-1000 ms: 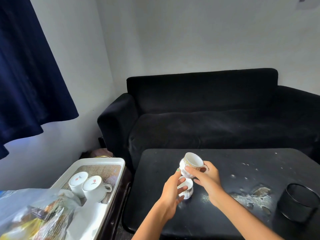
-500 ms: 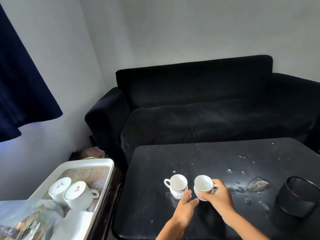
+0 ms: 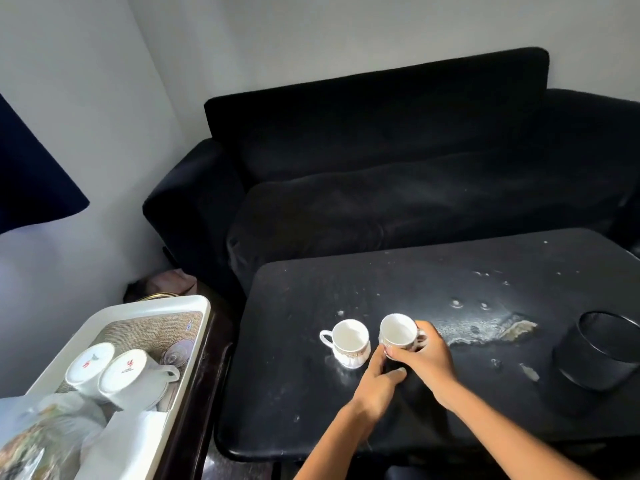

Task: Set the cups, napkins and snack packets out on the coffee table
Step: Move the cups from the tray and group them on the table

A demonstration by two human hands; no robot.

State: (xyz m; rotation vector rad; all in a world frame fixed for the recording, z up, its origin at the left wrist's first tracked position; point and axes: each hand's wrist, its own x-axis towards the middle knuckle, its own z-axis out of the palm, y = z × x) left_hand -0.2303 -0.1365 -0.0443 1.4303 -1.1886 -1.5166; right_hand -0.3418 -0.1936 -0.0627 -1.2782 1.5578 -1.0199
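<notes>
Left of the coffee table (image 3: 398, 285), a white tray (image 3: 145, 308) carries two upturned cups (image 3: 114, 370), napkins (image 3: 114, 441) and bagged snack packets (image 3: 31, 445). On the table one patterned cup (image 3: 348, 342) stands free; the left hand (image 3: 377, 386) rests beside it, fingers loose. The right hand (image 3: 424, 358) grips a second cup (image 3: 398, 332) — a black cylinder (image 3: 595, 351) sits further right.

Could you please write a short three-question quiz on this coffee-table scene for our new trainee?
1. True or false: the right hand grips a small patterned white cup.
2. How many upright small cups are at the black coffee table?
3. The two large white cups in the white tray lie: A) upright B) bottoms-up C) stacked.

Key: 1 true. 2 two: the held one and the cup standing left of it, with the left hand beside. 3 B.
</notes>
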